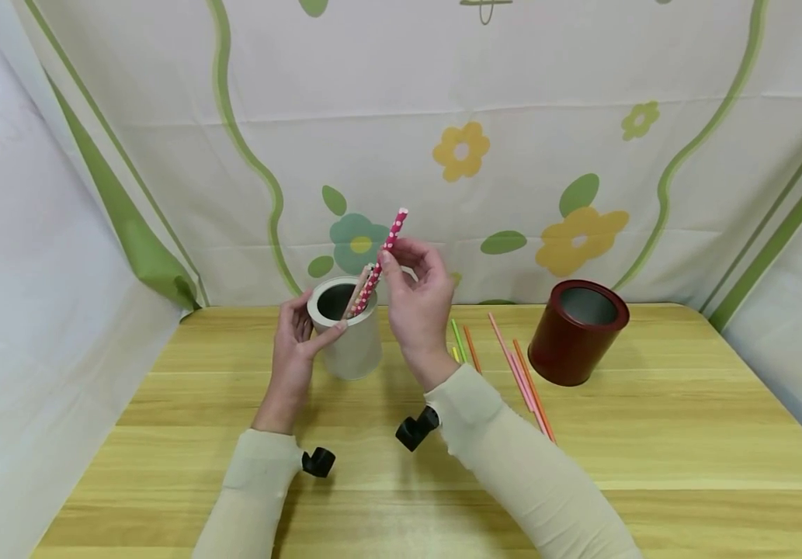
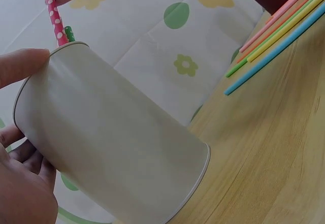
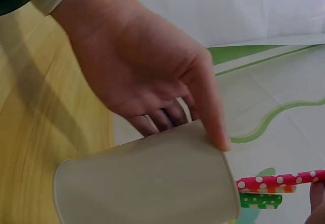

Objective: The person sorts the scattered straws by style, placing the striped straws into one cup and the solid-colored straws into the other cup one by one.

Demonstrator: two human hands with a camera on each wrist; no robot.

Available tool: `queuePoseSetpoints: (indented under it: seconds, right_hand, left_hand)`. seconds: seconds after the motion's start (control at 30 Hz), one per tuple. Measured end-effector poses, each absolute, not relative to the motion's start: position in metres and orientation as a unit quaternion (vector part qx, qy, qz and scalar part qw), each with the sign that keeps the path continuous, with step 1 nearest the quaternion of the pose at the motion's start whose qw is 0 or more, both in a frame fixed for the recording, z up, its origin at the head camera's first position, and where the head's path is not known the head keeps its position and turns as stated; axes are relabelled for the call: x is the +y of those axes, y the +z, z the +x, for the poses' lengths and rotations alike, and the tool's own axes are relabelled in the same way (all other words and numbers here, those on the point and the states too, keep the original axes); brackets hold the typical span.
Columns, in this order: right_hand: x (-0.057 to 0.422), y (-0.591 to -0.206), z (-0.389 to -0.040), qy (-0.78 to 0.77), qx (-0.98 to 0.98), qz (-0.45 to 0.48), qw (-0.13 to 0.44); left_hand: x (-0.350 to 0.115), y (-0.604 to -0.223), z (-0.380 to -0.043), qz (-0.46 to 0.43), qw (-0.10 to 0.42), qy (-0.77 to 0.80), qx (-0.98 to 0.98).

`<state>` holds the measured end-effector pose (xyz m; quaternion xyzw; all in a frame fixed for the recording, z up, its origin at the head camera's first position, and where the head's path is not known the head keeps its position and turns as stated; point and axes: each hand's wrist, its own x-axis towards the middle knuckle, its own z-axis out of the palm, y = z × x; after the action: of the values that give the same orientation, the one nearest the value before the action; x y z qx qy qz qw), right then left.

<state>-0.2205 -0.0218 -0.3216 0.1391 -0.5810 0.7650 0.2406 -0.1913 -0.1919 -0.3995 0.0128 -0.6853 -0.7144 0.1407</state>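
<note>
My left hand point(image 1: 292, 361) grips a white can point(image 1: 353, 351) from its left side, the thumb lying at the rim and the other fingers behind the wall. The can stands on the wooden table. Between thumb and fingers of my right hand point(image 1: 423, 307) is a pink paper straw with white dots point(image 1: 395, 230), tilted, its lower end inside the can's mouth. Beside it, other paper straws poke out of the can: a green dotted one point(image 3: 261, 200) and an orange-patterned one point(image 3: 285, 189). How deep they reach is hidden by the can.
To the right stands a dark red can point(image 1: 568, 345). Between the cans lie thin sticks: pink point(image 1: 507, 353), orange point(image 1: 536, 388), green point(image 1: 458, 339), yellow point(image 2: 287, 27) and blue point(image 2: 274, 54). A flower-printed cloth point(image 1: 373, 93) hangs behind the table point(image 1: 373, 497).
</note>
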Motion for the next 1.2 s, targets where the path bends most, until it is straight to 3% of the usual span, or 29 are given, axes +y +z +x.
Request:
queuePoseSetpoints:
  seconds: [0.77, 1.2]
  right_hand:
    - [-0.021, -0.359, -0.213, 0.692, -0.689, 0.15, 0.156]
    - [-0.018, -0.361, -0.213, 0.672, -0.707, 0.166, 0.145]
  left_hand:
    - [-0.191, -0.399, -0.191, 0.021, 0.134, -0.711, -0.69]
    - [-0.192, -0.398, -0.191, 0.027, 0.132, -0.712, -0.689]
